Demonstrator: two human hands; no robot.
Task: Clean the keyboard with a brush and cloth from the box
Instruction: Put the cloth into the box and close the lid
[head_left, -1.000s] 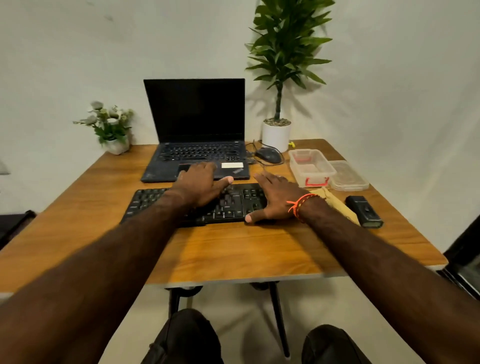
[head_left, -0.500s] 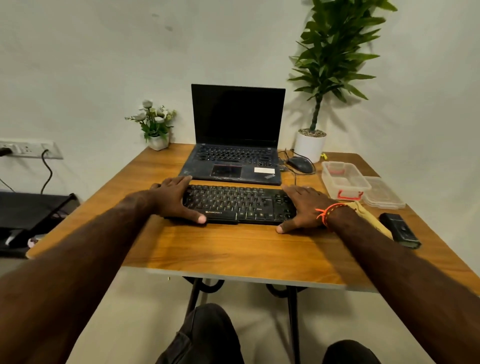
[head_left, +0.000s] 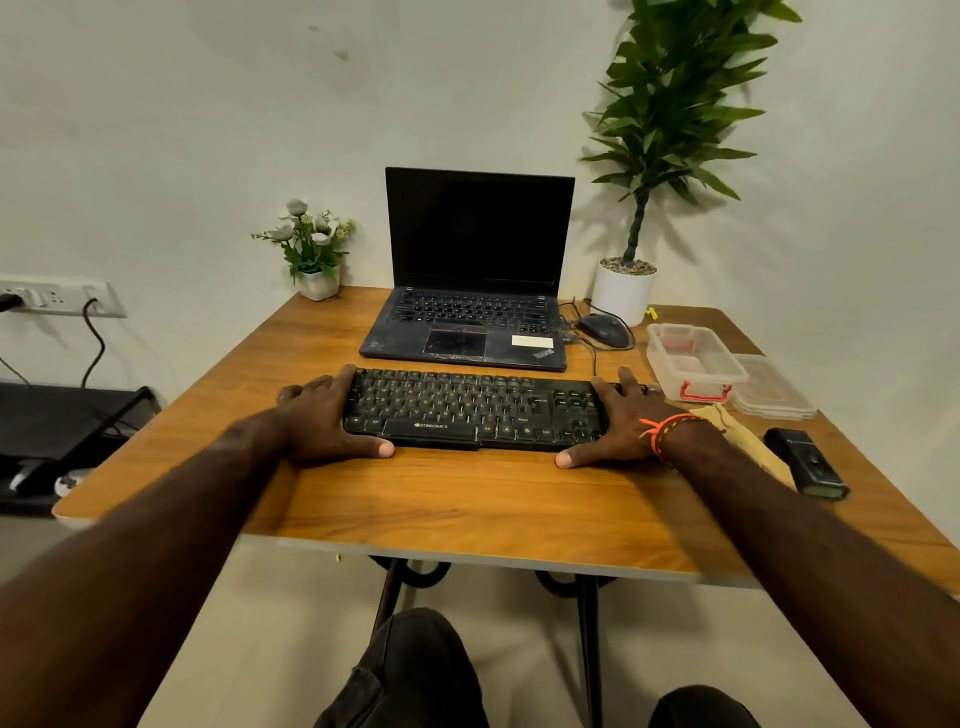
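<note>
Taking the keyboard (head_left: 470, 410) as the landmark and reading from its left: the left hand (head_left: 322, 415) clasps its left end, fingers laid over the far corner and the thumb stretched along the near edge, so that end is pinched between them. The keyboard itself lies flat on the table (head_left: 457, 504), just in front of the laptop (head_left: 472, 322). At its right end the right hand (head_left: 621, 423) grips the same way, fingers draped over the number pad and the thumb flat against the front edge. Just right of the keyboard stands the open clear box (head_left: 693, 361), its lid (head_left: 774, 389) beside it, and near that a yellowish cloth (head_left: 748, 441), partly hidden by the wrist. A dark block (head_left: 808, 462) further right may be the brush, though I cannot be sure.

The keyboard's cable seems to run back toward the mouse (head_left: 605, 330); lifting or turning the keyboard could snag it, drag the mouse, or knock the box.
</note>
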